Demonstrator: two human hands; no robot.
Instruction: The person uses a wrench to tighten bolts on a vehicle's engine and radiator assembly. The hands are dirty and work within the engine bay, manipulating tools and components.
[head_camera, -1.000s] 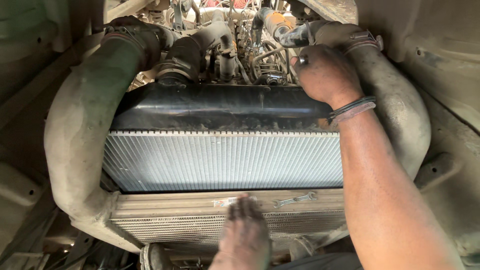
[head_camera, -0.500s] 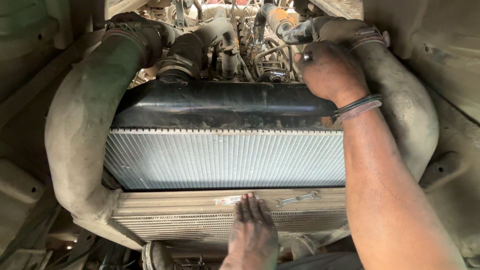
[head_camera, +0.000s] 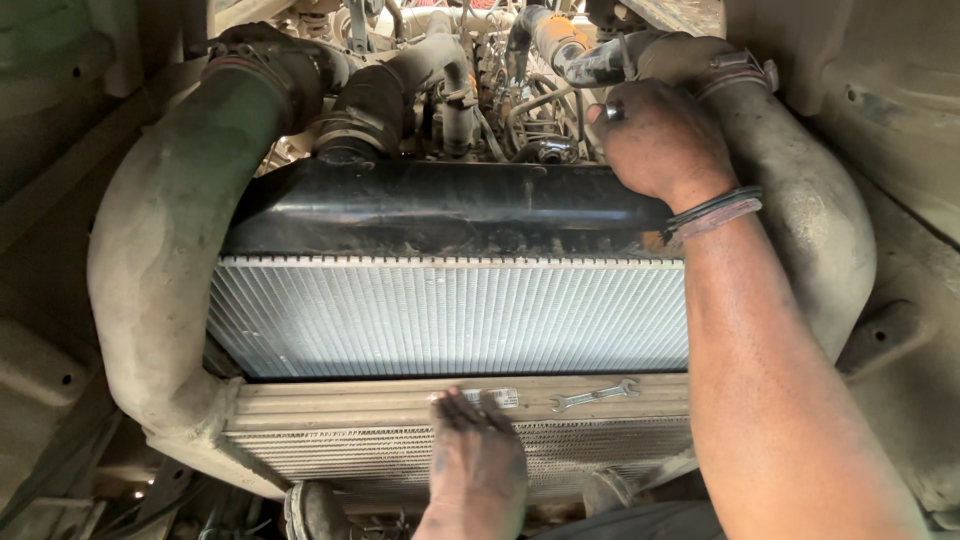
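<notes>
Black plastic, the long top tank (head_camera: 440, 205) of the finned silver radiator (head_camera: 450, 315), runs under the right hand (head_camera: 662, 140), which curls closed at the tank's right end; what it grips I cannot tell. The left hand (head_camera: 478, 465) has slid higher, fingers flat and spread on the dusty beige lower cooler (head_camera: 330, 405), bracing. A small steel spanner (head_camera: 595, 396) lies loose just beside it.

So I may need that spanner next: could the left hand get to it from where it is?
Probably yes. The left hand lies flat on the beige tank, and the spanner lies loose on that same tank just to its right, with nothing between them.
</notes>
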